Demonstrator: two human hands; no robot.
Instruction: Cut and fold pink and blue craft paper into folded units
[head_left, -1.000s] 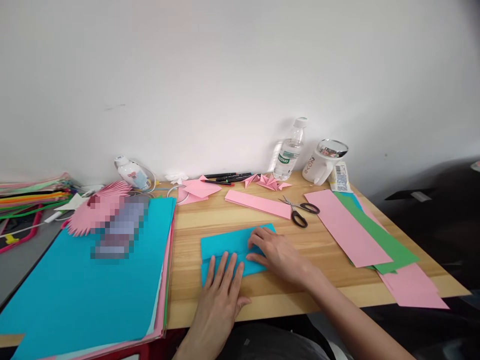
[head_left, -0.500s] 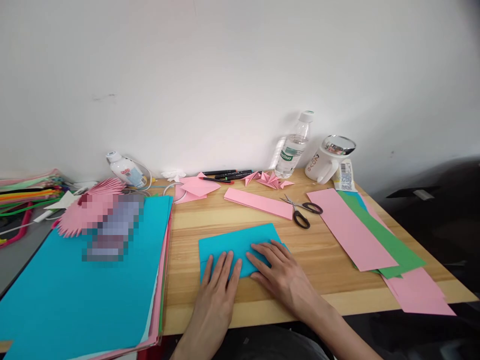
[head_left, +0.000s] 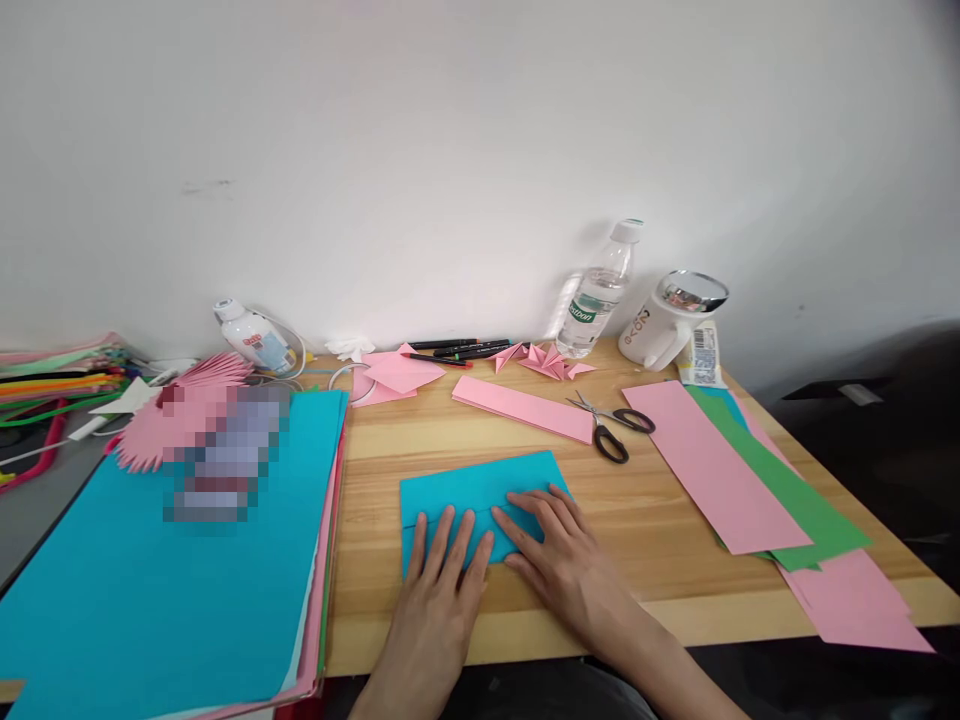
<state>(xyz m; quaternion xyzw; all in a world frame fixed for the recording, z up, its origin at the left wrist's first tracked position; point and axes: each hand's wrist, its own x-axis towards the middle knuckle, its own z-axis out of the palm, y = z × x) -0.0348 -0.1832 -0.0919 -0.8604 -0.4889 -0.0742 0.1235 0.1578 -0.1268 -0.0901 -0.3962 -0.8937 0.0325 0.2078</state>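
Right hand (head_left: pixel 562 545) has gone from curled fingers high on the right of the blue paper (head_left: pixel 469 485) a second ago to spread fingers lower down; left hand (head_left: pixel 442 580) is at about the same spot

Paper lies folded on the wooden table (head_left: pixel 367 590), right of the big paper stack (head_left: pixel 217 590), with a flap edge or seam running crosswise. Left fingers: straight, apart, tips flat on the near part. Right fingers: apart, slightly bent, tips around the seam. Neither hand is clamped on anything

My read on pressing this well: use the left as anchor, square the edges first, then smooth from the middle outward with even pressure. Pushing sideways could skew the layers

Containers: clear bottle (head_left: pixel 592 300) by the wall holds clear liquid, cap on. Mug (head_left: pixel 652 325) beside it has a shiny lid, contents hidden. White bottle (head_left: pixel 259 340) far left is opaque, can't tell what's inside. Same for the packet (head_left: pixel 703 355) behind the mug
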